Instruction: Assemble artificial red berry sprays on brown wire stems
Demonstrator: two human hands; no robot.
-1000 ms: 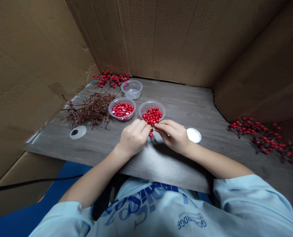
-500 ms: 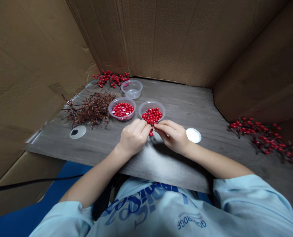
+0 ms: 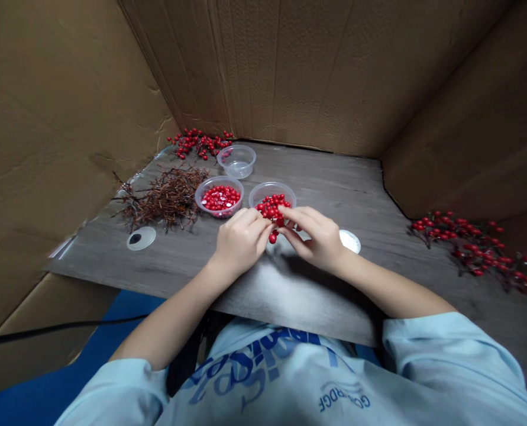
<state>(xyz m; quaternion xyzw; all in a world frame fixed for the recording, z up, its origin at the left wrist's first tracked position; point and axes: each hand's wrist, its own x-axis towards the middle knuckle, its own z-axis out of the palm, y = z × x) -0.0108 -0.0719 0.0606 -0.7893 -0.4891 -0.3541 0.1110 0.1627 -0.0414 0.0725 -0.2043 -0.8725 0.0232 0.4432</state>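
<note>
Left hand (image 3: 241,241), right hand (image 3: 313,238) now further forward, over rim of clear plastic cup (image 3: 272,188); fingers (image 3: 296,217) pinching glossy red berry cluster (image 3: 272,220).

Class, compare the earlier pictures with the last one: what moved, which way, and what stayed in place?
The left hand and right hand moved forward over the clear bowl, meeting at a red berry cluster. The right hand now partly hides the white disc. The other bowl, twig pile and berry sprigs stayed put.
</note>
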